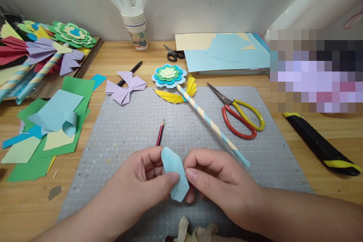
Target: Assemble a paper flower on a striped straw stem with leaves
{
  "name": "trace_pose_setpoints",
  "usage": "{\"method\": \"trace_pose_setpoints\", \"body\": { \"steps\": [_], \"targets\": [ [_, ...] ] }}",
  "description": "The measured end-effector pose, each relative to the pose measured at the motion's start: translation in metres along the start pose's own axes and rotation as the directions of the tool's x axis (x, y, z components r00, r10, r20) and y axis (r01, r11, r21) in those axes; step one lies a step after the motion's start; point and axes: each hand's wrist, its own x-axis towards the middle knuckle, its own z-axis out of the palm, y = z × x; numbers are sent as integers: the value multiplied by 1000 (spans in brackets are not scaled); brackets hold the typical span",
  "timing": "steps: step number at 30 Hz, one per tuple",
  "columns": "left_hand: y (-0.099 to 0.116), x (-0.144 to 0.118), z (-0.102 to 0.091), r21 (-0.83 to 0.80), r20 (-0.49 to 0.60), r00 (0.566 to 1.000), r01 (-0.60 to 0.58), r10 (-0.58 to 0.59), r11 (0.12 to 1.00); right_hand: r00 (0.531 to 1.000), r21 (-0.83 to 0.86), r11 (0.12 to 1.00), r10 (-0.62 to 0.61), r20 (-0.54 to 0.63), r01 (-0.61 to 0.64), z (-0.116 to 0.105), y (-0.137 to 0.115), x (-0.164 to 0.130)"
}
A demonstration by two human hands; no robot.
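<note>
Here both hands, left hand [141, 183] and right hand [218, 183], pinch the folded blue paper [176, 172] over the cutting mat [127, 128]; best press creases flat, edges aligned.

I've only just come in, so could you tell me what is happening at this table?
A person holds a small folded light-blue paper piece between both hands, left hand and right hand, thumbs pressing on it above a grey cutting mat. A red pencil, a striped paper stick, red-and-yellow scissors and a purple paper bow lie on the mat.
</note>
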Motion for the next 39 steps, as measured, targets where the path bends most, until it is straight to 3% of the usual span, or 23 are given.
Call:
{"method": "trace_pose_setpoints", "body": {
  "steps": [7, 15, 24, 30, 35, 39],
  "targets": [
    [-1, -1, 1, 1, -26, 1000, -6, 6, 1000, 998, -130, 991, -35, -58, 27, 2, 5, 1],
    [-3, -5, -4, 5, -18, 998, -58, 58, 998, 991, -152, 985, -96, -94, 81, 1, 4, -2],
    [-3, -5, -5, 83, -68, 988, -133, 139, 988, 998, 30, 1000, 8, -69, -6, 1, 0, 0],
    [-1, -7, -4, 269, -101, 968, -195, 229, 943, 997, 122, 991, 59, -42, -53, 1, -3, 1],
    [-2, -11, -7, 493, -129, 931, -238, 341, 837, 996, 122, 989, 91, -12, -89, 2, -4, 0],
    [-5, -10, -9, 461, -99, 938, -254, 333, 850, 997, 121, 990, 69, -21, -66, 2, -3, 0]
  ]
}}
